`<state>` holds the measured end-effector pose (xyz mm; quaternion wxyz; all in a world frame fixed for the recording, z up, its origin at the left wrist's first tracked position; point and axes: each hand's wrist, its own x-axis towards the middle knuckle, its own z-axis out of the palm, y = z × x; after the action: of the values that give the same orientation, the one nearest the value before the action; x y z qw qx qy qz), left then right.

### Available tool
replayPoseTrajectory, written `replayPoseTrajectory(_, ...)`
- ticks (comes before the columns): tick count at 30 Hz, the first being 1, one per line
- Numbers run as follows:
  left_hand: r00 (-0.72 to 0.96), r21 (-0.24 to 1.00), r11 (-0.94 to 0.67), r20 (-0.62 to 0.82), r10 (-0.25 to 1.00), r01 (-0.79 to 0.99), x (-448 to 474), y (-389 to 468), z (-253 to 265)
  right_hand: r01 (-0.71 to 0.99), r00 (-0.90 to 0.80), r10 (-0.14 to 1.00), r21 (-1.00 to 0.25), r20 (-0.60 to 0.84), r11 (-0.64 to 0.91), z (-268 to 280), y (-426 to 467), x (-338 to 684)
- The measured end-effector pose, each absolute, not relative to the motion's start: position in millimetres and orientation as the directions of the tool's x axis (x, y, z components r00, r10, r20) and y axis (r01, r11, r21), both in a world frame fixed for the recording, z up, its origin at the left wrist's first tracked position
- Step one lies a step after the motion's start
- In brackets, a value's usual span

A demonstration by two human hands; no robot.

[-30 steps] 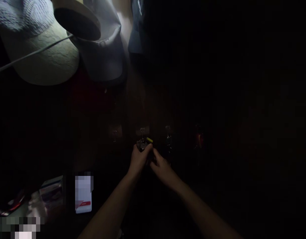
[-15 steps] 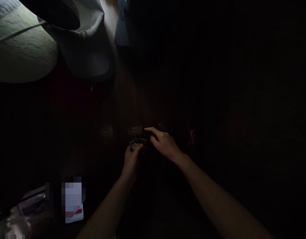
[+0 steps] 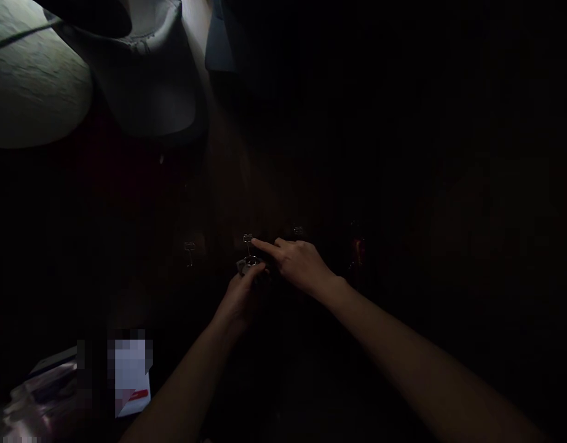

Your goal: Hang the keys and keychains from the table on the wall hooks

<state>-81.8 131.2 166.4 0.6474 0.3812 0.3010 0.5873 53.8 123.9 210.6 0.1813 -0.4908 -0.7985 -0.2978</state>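
The scene is very dark. My left hand (image 3: pixel 241 289) is closed around a small shiny object with a round metal ring (image 3: pixel 251 261); its exact kind I cannot make out. Just beyond it is a small metal piece with wire loops (image 3: pixel 248 237), like a binder clip. My right hand (image 3: pixel 299 261) stretches its index finger to that piece's right side, at or very near it; its other fingers are partly curled, with nothing visible in them. Similar small metal pieces lie to the left (image 3: pixel 189 246) and, beyond my right hand, to the right (image 3: pixel 298 230).
A reddish, glinting object (image 3: pixel 358 251) lies to the right. At the lower left are a white card or box with a red mark (image 3: pixel 134 403) and a shiny plastic package (image 3: pixel 43 394). Grey caps (image 3: pixel 158 98) and a pale rounded thing (image 3: pixel 34 92) stand at the upper left.
My right index finger has moved left and come down to the middle metal piece. A thin yellowish strip beside my left hand no longer shows. The view has shifted slightly.
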Motion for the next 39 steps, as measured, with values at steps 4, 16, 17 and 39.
replayPoseTrajectory(4,0.290,0.894,0.188,-0.068,0.955,-0.407,-94.5,134.0,172.0,0.863,-0.499,0.663,0.389,0.558,0.322,218.2,122.0,52.4)
replayPoseTrajectory(16,0.235,0.957,0.178,-0.123,0.964,-0.227,-103.1,116.9,197.5,0.859,-0.507,0.682,0.372,0.528,0.351,228.7,119.4,54.1)
replayPoseTrajectory(17,0.235,0.968,0.171,-0.125,0.964,-0.185,-105.8,117.9,196.5,0.861,-0.505,0.682,0.366,0.528,0.353,229.3,119.4,53.6)
replayPoseTrajectory(39,0.310,0.944,0.229,-0.150,0.939,-0.236,-113.2,109.3,210.9,0.873,-0.485,0.731,0.310,0.481,0.375,239.6,110.3,46.9)
